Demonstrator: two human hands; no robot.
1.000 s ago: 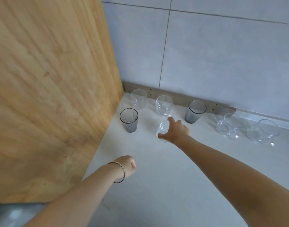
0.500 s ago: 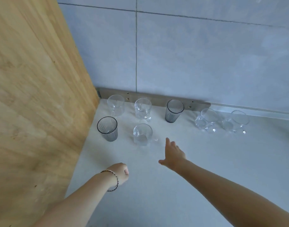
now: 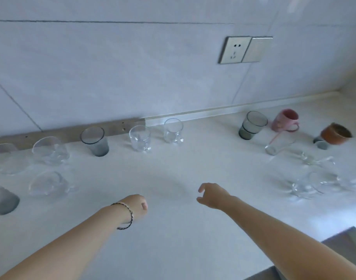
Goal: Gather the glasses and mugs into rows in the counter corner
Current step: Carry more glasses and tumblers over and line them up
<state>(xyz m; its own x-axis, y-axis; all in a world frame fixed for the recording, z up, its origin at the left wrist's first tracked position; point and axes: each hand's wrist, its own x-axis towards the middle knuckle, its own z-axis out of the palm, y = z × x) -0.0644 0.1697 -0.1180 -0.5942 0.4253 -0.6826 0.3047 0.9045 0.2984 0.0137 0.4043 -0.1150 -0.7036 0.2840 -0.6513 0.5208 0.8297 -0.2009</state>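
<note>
White desk (image 3: pixel 173 249) under me; my right hand (image 3: pixel 212 196) hovers loosely spread and empty, left hand (image 3: pixel 137 206) fisted. I'd grip the smoky grey tumbler (image 3: pixel 251 125) low.

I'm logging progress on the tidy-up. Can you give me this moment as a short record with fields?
left hand: closed loosely, empty
right hand: open, empty
row by wall: clear glasses, grey tumbler
still ungathered, right: grey glass, pink mug, brown cup, clear glasses
counter: white
</note>
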